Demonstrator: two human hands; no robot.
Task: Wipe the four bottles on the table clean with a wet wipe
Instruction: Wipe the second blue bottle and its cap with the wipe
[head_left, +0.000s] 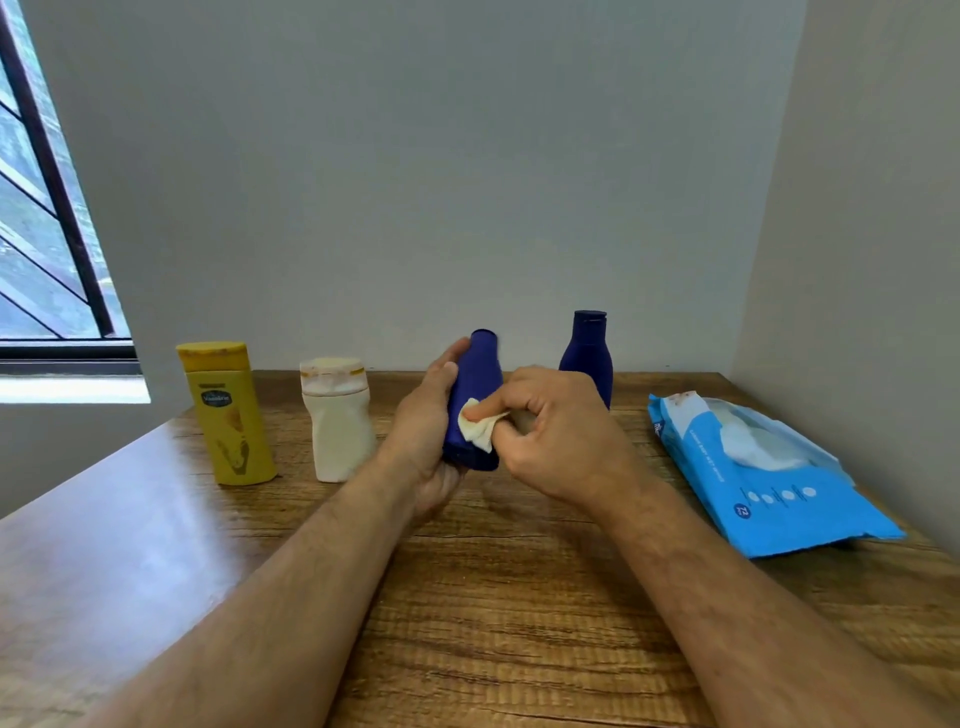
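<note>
While left hand (423, 415) grips the dark blue bottle (475, 400) lifted off the table (519, 597) | right hand (545, 426) pinches wet wipe (480, 428) against its side | step: wiping one bottle | next, likely: turn it, cover remaining faces.

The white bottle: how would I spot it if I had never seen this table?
Start at the window on the left and follow the wooden table along the wall. Second in the row, just right of the yellow bottle, stands the white bottle. It alone is pale, with a dented body.
</note>
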